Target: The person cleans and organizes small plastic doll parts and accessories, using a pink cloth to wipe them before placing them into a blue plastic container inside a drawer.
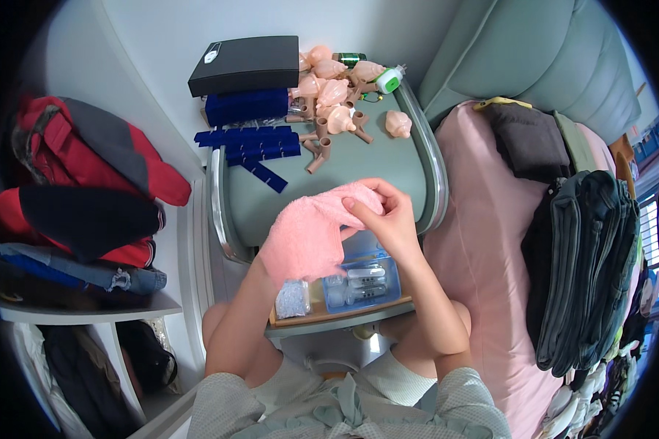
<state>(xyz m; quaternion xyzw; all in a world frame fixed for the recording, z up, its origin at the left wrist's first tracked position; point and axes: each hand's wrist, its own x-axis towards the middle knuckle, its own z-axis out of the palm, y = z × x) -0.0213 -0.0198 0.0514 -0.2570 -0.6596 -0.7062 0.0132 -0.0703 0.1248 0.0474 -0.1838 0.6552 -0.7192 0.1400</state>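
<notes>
I find the right hand (392, 214) with thumb and forefinger closed in a narrow pinch on the upper right end of a pink cloth (300, 241). Its other fingers are partly hidden by the fabric. The left forearm (234, 322) runs up beneath the cloth's left side; the hand itself is covered, so I cannot tell how its fingers stand.

The cloth is raised in front of the person, over the near part of a green tabletop (377, 162). Just below its lower edge I note a see-through blue box (392, 293) of small parts and a clear packet (293, 300), both within a wooden tray (309, 318).

Beyond the cloth I record a bare strip of tabletop, bounded at the far side by dark blue strips (256, 146) and brown branched tubes (318, 152). A metal rim (438, 175) borders the top at right and left; the right hand is inside it, near the right side. Past that rim lies pink bedding (476, 256).
</notes>
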